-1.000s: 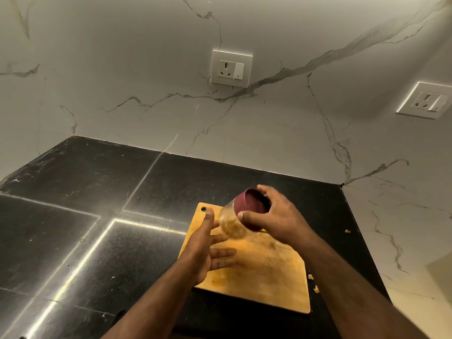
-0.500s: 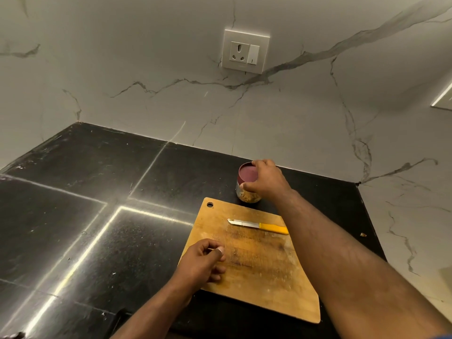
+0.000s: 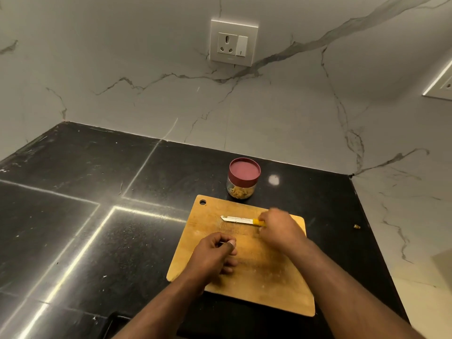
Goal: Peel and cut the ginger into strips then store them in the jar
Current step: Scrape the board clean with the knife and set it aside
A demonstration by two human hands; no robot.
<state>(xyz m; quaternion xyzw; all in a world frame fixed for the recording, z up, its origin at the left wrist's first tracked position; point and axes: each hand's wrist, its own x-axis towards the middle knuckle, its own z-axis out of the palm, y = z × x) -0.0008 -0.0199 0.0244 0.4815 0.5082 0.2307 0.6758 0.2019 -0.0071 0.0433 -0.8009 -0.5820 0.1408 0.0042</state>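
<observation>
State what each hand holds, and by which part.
The right hand is at the knife's yellow handle; a firm grip cannot be told. The left hand is curled, holding nothing visible.

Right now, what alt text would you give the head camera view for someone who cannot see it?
A person's right hand reaches onto the yellow handle of a knife lying on a wooden cutting board, the left hand curled beside it. Behind the board, a lidded jar of ginger strips stands on the black counter.

Behind the cutting board [image 3: 247,285], on the counter [image 3: 97,182]: jar [image 3: 243,178]. On the board: knife [image 3: 241,220], both hands.
</observation>
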